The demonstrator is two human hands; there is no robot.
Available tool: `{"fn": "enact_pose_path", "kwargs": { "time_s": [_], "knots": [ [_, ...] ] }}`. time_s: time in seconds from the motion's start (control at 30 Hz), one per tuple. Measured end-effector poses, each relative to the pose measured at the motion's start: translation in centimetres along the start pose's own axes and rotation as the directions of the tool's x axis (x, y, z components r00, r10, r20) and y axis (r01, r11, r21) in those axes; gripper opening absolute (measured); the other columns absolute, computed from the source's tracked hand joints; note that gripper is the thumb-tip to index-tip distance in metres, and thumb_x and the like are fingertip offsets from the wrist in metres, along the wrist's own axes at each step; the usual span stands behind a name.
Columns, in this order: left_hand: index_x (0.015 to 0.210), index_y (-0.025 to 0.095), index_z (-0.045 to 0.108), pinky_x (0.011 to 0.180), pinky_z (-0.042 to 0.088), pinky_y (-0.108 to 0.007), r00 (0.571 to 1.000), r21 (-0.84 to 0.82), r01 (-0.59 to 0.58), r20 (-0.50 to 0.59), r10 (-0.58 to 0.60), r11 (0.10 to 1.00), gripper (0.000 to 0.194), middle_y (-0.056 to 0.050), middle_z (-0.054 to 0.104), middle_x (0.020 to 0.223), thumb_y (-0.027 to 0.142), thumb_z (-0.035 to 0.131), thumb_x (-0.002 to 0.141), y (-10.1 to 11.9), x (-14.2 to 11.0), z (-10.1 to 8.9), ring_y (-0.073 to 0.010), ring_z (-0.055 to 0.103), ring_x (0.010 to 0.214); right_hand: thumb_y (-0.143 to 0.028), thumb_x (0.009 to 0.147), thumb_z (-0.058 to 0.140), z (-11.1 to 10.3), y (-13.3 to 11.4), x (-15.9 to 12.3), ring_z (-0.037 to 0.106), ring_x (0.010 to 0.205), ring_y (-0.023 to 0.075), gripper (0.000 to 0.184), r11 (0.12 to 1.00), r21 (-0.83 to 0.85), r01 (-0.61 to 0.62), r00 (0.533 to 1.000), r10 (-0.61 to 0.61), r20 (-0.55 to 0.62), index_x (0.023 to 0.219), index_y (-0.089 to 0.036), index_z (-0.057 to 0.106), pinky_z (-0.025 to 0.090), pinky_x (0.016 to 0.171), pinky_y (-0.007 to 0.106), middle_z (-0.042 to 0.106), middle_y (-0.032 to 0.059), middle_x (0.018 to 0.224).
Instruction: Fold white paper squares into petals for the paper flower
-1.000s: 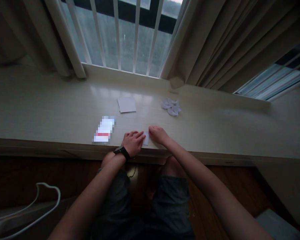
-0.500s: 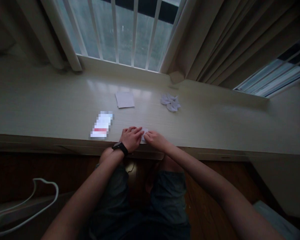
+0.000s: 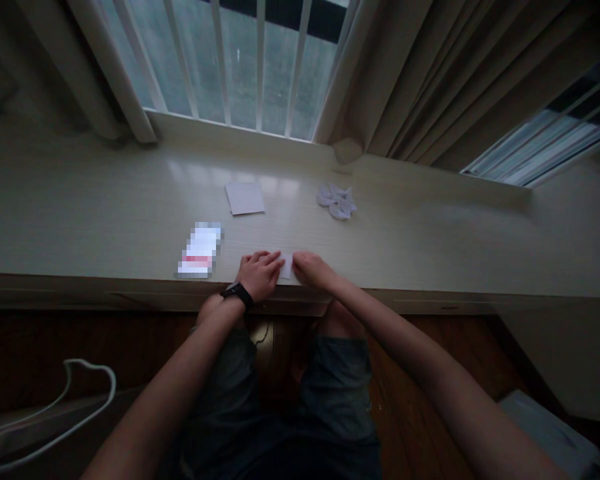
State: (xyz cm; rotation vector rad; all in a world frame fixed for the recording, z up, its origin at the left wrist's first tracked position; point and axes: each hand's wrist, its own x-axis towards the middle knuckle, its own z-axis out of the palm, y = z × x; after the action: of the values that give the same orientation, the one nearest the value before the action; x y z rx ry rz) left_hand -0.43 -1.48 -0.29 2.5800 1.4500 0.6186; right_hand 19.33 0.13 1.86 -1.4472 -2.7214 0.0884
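Note:
A small folded piece of white paper (image 3: 287,267) lies at the front edge of the pale ledge, between my hands. My left hand (image 3: 259,275) rests flat on its left side, fingers stretched out and fingertips over the paper. At the paper's right edge sits my right hand (image 3: 314,270), its fingers curled closed; whether they pinch the paper is hidden. Farther back lies a stack of square white paper sheets (image 3: 245,199). To the right of that stack is a cluster of small folded white paper pieces (image 3: 337,201).
A phone with a blurred, lit screen (image 3: 200,250) lies left of my hands on the ledge (image 3: 430,247). Behind stand a barred window (image 3: 240,73) and curtains (image 3: 400,80). A white curved frame (image 3: 113,387) is at lower left, above the wooden floor.
My right hand has shifted slightly right relative to my left, from over the paper to its right edge, so more of the paper shows. The whole view has moved a little.

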Motion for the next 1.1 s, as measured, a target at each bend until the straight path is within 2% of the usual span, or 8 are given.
{"fn": "enact_pose_path", "kwargs": {
  "time_s": [0.17, 0.3, 0.43, 0.57, 0.7, 0.93, 1.1],
  "knots": [
    [0.119, 0.035, 0.062, 0.095, 0.033, -0.049, 1.0, 0.006, -0.001, 0.0, 0.001, 1.0, 0.032, 0.002, 0.055, 0.137, 0.033, 0.044, 0.092, 0.0, 0.0, -0.1, -0.0269, 0.046, 0.121, -0.012, 0.093, 0.041, -0.4, 1.3, 2.4, 0.059, 0.087, 0.0192, 0.016, 0.995, -0.065, -0.072, 0.996, 0.075, 0.038, 0.096, -0.01, 0.057, 0.041, 0.077, 0.027, 0.066, 0.0126, 0.096],
    [0.119, 0.034, 0.062, 0.095, 0.034, -0.049, 1.0, 0.0, -0.002, 0.004, 0.002, 1.0, 0.033, 0.002, 0.055, 0.137, 0.033, 0.044, 0.092, 0.0, 0.0, -0.3, -0.0266, 0.046, 0.122, -0.011, 0.093, 0.042, -0.6, 1.2, 2.8, 0.06, 0.086, 0.0199, 0.016, 0.993, -0.103, -0.057, 0.998, 0.059, 0.018, 0.096, -0.01, 0.057, 0.042, 0.077, 0.028, 0.066, 0.0124, 0.094],
    [0.119, 0.034, 0.062, 0.095, 0.034, -0.05, 1.0, -0.012, 0.012, 0.006, -0.012, 1.0, 0.033, 0.001, 0.056, 0.137, 0.032, 0.045, 0.091, 0.0, 0.1, -0.3, -0.0272, 0.045, 0.122, -0.009, 0.092, 0.044, -0.5, 0.7, 2.2, 0.059, 0.089, 0.0209, 0.015, 0.987, -0.149, 0.066, 0.998, -0.063, 0.03, 0.097, -0.009, 0.058, 0.044, 0.079, 0.03, 0.065, 0.013, 0.095],
    [0.115, 0.034, 0.064, 0.096, 0.034, -0.05, 1.0, -0.017, 0.024, 0.006, -0.024, 1.0, 0.031, 0.002, 0.056, 0.136, 0.032, 0.045, 0.091, 0.0, 0.1, -0.1, -0.027, 0.045, 0.122, -0.01, 0.093, 0.045, -0.5, -0.1, 1.4, 0.057, 0.092, 0.0217, 0.016, 0.956, -0.176, 0.233, 0.972, -0.227, 0.055, 0.102, -0.009, 0.058, 0.045, 0.083, 0.033, 0.064, 0.0125, 0.099],
    [0.113, 0.033, 0.065, 0.096, 0.035, -0.048, 1.0, -0.014, 0.027, -0.004, -0.027, 1.0, 0.03, 0.002, 0.057, 0.135, 0.032, 0.044, 0.091, 0.0, 0.2, 0.0, -0.0261, 0.046, 0.122, -0.009, 0.092, 0.044, -0.5, -0.5, 0.4, 0.057, 0.093, 0.0213, 0.018, 0.942, -0.172, 0.289, 0.957, -0.284, 0.057, 0.105, -0.008, 0.058, 0.046, 0.085, 0.034, 0.063, 0.0125, 0.099],
    [0.117, 0.034, 0.064, 0.096, 0.035, -0.048, 1.0, -0.018, 0.031, 0.006, -0.031, 0.999, 0.032, 0.002, 0.057, 0.135, 0.033, 0.046, 0.091, 0.0, 0.2, -0.1, -0.0266, 0.045, 0.122, -0.007, 0.092, 0.043, -0.4, -1.5, -1.0, 0.056, 0.087, 0.0212, 0.017, 0.901, -0.174, 0.398, 0.917, -0.392, 0.069, 0.095, -0.009, 0.059, 0.046, 0.079, 0.035, 0.064, 0.0128, 0.09],
    [0.117, 0.035, 0.064, 0.096, 0.035, -0.048, 0.999, -0.016, 0.034, 0.005, -0.034, 0.999, 0.032, 0.003, 0.056, 0.136, 0.033, 0.046, 0.091, 0.0, 0.2, 0.0, -0.0262, 0.045, 0.122, -0.008, 0.092, 0.044, -0.9, -2.2, -1.2, 0.057, 0.086, 0.0208, 0.018, 0.839, -0.236, 0.491, 0.87, -0.482, 0.099, 0.097, -0.009, 0.06, 0.045, 0.08, 0.035, 0.064, 0.0121, 0.092]
  ]
}}
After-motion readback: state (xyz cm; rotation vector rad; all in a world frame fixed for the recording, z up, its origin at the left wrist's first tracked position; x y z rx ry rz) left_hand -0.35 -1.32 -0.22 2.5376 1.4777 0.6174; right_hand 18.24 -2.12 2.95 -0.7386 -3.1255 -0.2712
